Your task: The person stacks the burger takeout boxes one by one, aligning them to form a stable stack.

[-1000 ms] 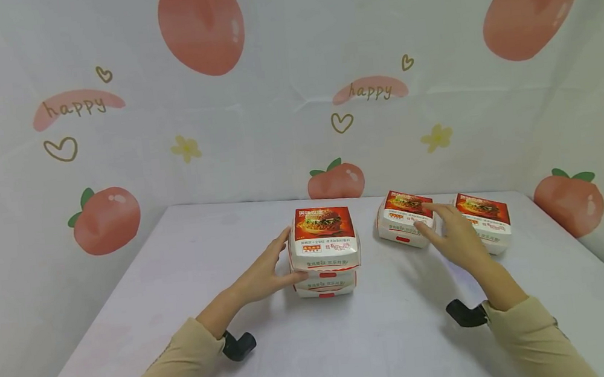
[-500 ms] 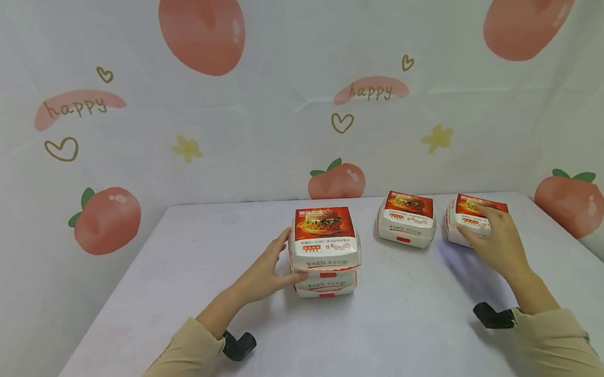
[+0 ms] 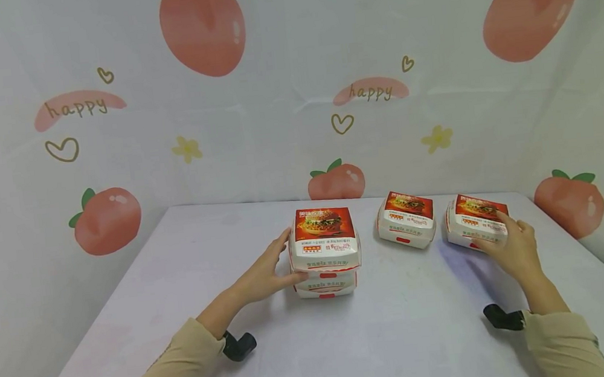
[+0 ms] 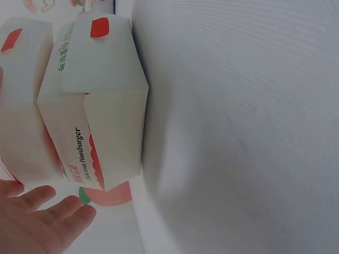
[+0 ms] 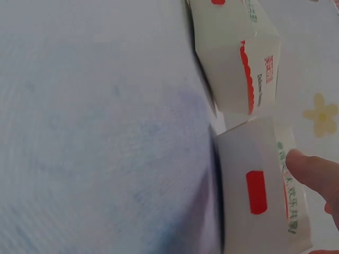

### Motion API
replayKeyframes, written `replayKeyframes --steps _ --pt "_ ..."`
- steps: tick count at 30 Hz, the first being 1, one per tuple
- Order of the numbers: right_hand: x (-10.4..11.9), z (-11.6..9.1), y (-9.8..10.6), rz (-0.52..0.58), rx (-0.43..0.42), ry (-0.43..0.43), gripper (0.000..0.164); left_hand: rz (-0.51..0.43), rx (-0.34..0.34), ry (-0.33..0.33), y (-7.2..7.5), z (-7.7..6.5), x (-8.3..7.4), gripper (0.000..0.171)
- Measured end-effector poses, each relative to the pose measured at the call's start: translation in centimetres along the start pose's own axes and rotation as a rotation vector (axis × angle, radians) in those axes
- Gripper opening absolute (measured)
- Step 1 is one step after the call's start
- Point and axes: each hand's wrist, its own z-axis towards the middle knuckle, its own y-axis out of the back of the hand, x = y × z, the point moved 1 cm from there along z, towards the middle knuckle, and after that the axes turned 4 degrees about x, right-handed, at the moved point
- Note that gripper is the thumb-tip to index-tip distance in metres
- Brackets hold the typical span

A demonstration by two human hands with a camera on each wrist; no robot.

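Note:
Two white burger boxes with red printed lids are stacked near the middle, the upper burger box point(image 3: 322, 241) squarely over the lower burger box point(image 3: 325, 285). My left hand point(image 3: 258, 277) stays at the stack's left side, fingers straight and spread, thumb at the front corner between the boxes. In the left wrist view, straight fingers point(image 4: 53, 209) lie beside the stack. On the right, my right hand point(image 3: 515, 250) grips the rightmost burger box point(image 3: 474, 223) by its right side, thumb on the front and fingers curled at the far right edge. Most of those fingers are hidden in the right wrist view.
Another burger box point(image 3: 406, 220) sits slightly turned between the stack and the rightmost one. A white tabletop point(image 3: 382, 338) lies beneath everything, with a fruit-printed cloth point(image 3: 269, 131) hanging behind it. Black wrist pieces point(image 3: 239, 345) stick out below both wrists.
My right hand has moved right, from over the middle single box, across the rightmost box, to its right side. My left hand and all the boxes keep their places.

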Motion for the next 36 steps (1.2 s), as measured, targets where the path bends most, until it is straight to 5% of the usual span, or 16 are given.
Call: replayKeyframes --steps 17,36 --pt "-2.5 1.2 -0.7 0.077 0.142 -0.053 0.093 -0.002 0.008 0.005 0.0 0.0 -0.1 0.098" --pt "-2.5 1.1 -0.6 0.044 0.1 -0.059 0.09 -0.009 0.005 0.011 -0.1 0.1 0.0 0.098"
